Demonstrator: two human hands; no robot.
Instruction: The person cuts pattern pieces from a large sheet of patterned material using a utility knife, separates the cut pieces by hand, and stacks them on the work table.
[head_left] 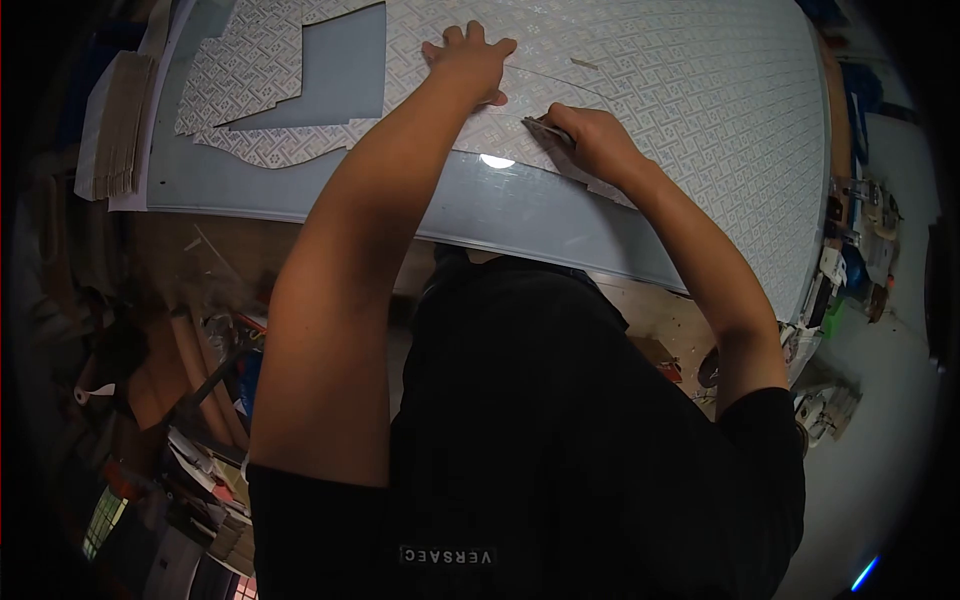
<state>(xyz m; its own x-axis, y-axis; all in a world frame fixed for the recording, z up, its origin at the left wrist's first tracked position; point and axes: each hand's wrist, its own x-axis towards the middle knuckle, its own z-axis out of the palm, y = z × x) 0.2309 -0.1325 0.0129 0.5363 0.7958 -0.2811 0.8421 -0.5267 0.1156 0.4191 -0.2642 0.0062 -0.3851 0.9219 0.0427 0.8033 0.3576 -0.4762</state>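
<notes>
I see the left hand [470, 68] with fingers spread wide, resting on the patterned sheet [720, 130]; to its right and nearer the body, the right hand [592, 142] is closed around a thin flat tool [545, 129], though I cannot tell whether its tip touches the sheet; bare grey tabletop [560, 215] shows bodyward of both hands; well left of them stands stacked cardboard [118, 130].
</notes>
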